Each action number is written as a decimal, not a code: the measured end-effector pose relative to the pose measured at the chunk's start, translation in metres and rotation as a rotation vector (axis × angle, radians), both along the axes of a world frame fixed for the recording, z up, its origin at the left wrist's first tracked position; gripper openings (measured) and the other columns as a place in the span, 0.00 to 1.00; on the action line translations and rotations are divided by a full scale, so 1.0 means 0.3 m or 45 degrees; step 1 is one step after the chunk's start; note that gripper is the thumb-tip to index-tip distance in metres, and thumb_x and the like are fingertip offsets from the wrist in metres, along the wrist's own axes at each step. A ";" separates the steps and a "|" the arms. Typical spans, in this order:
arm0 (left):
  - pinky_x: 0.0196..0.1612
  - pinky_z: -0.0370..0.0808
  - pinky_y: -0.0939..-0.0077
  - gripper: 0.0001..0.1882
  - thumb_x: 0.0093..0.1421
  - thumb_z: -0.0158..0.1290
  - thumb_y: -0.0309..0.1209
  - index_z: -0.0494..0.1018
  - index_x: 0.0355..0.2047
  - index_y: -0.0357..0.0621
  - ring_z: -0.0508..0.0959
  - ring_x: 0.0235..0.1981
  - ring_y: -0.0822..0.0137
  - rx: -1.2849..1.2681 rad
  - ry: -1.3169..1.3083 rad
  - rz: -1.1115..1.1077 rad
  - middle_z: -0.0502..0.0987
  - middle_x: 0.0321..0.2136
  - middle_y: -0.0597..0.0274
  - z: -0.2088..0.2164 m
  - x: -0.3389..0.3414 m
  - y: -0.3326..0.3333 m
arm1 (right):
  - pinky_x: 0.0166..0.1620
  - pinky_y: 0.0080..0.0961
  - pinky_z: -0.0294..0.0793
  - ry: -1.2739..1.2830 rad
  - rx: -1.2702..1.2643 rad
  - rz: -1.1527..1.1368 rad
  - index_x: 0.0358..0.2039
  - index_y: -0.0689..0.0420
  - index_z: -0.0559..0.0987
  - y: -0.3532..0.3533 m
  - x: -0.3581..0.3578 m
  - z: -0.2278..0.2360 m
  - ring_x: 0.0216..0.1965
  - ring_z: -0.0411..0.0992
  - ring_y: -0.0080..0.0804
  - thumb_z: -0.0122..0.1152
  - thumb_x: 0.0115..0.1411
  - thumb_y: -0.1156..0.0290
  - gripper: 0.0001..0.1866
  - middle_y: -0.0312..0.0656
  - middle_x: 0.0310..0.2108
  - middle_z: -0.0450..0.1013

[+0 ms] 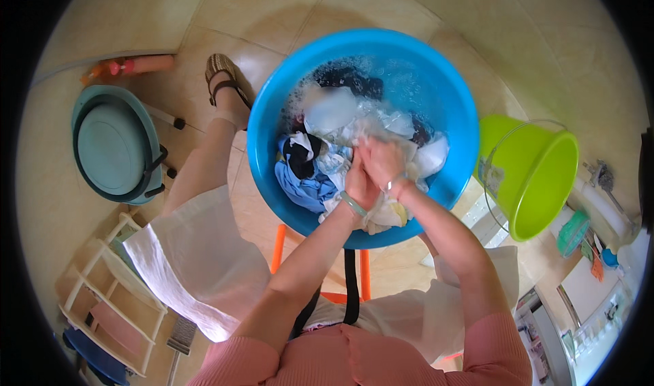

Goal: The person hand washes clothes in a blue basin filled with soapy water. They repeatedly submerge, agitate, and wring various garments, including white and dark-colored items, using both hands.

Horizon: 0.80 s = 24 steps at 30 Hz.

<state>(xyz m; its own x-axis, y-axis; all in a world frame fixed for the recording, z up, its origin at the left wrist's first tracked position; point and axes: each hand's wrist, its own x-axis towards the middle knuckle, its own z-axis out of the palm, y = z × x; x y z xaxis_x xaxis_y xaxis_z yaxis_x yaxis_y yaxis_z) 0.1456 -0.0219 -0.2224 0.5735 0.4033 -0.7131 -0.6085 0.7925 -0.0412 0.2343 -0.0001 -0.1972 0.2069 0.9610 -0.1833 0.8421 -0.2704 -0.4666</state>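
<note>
Inside the blue basin [458, 154], near half: mixed wet laundry heaped from the middle toward the near rim, soapy water [403, 79] toward the far rim.

Left hand [362, 186]: narrow, fingers curled, green bangle [352, 204] at the wrist. Right hand [382, 160]: likewise closed, pressed against the left, pale bracelet [395, 180] at the wrist. Held: pale cloth [368, 129], apparently bunched between both; motion blur hides how much is caught.

Adjacent, toward the left rim: blue cloth [300, 187], with black cloth [300, 156] on it. Toward the far rim: dark cloth [351, 81], partly under suds.

Hazards, as judged:
- Splash. A hard rub or sudden lift could throw suds over the near rim onto the pale trousers [197, 250].
- Slip. Soapy water on the tiled floor [310, 5] could make the footing poor under the sandal [223, 79].
- Snagging. Bangle or bracelet might catch a loose fold in the tangle.
- Dye. Dark and pale pieces share one water; any loose colour could stain the whites.
- Knock. The green bucket [503, 156], just beyond the right rim, might be struck by a swinging right elbow.
</note>
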 end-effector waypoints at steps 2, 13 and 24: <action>0.57 0.66 0.61 0.26 0.68 0.34 0.51 0.66 0.55 0.49 0.72 0.52 0.60 0.039 -0.156 -0.084 0.72 0.51 0.60 -0.063 -0.059 -0.034 | 0.30 0.46 0.71 0.326 -0.230 -0.059 0.22 0.56 0.74 -0.082 -0.050 0.170 0.22 0.73 0.50 0.54 0.60 0.62 0.13 0.52 0.19 0.72; 0.57 0.66 0.64 0.30 0.66 0.39 0.53 0.60 0.59 0.47 0.68 0.56 0.60 0.032 0.132 -0.215 0.69 0.55 0.59 0.102 0.019 0.069 | 0.33 0.40 0.77 -0.171 -0.315 -0.112 0.26 0.55 0.78 0.195 0.226 -0.221 0.30 0.77 0.47 0.47 0.62 0.59 0.16 0.52 0.28 0.77; 0.47 0.71 0.73 0.21 0.58 0.55 0.30 0.69 0.53 0.42 0.76 0.43 0.65 1.016 0.923 -0.464 0.77 0.44 0.60 0.063 0.118 0.383 | 0.36 0.43 0.75 -0.149 0.258 -0.547 0.43 0.59 0.72 0.032 0.341 -0.160 0.32 0.75 0.53 0.54 0.61 0.52 0.22 0.53 0.31 0.76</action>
<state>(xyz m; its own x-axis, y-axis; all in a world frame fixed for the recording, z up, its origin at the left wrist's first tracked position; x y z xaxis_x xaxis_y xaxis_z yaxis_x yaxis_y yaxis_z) 0.1810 0.0931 -0.2035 0.3064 0.7847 -0.5388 -0.0117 0.5692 0.8221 0.3367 0.0094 -0.2451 0.6004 0.7983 0.0465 0.7243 -0.5183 -0.4547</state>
